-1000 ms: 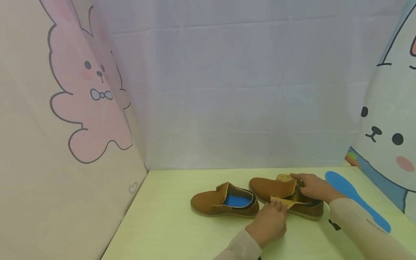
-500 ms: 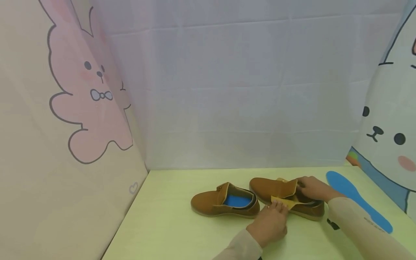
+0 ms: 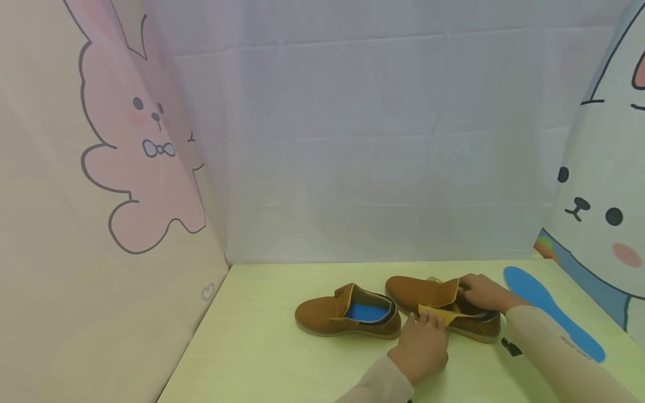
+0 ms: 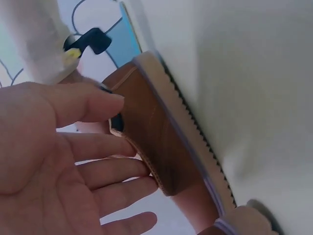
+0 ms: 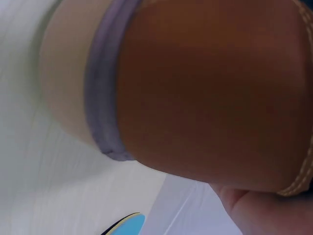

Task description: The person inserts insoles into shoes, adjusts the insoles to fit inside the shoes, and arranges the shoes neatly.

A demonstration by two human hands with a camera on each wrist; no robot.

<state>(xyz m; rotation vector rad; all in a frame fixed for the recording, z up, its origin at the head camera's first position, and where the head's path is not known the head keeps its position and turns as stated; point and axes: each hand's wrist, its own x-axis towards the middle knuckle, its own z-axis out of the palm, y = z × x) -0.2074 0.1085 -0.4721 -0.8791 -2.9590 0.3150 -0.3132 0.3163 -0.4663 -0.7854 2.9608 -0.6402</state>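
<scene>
A brown leather shoe (image 3: 418, 288) lies on the table, toe to the left, its near side flap folded out to show a yellow lining (image 3: 432, 313). My left hand (image 3: 422, 341) is at this flap; in the left wrist view its fingers (image 4: 112, 174) are extended, with fingertips at the flap's edge. My right hand (image 3: 485, 292) holds the shoe's far side by the opening, some fingers hidden behind it. In the right wrist view, the heel (image 5: 210, 93) hides most of that hand. The matching shoe (image 3: 317, 316), with a blue insole (image 3: 367, 312) inside, sits left of it.
A loose blue insole (image 3: 551, 310) lies on the table at the right, beside the right forearm. Pale cloth walls (image 3: 378, 140) stand behind and at both sides of the light yellow table (image 3: 252, 336), with cartoon animals printed on the side ones.
My right hand has turned the far flap with its eyelets outward and down, its fingers shifting behind the shoe's edge. The left hand's fingers have loosened and spread at the near flap.
</scene>
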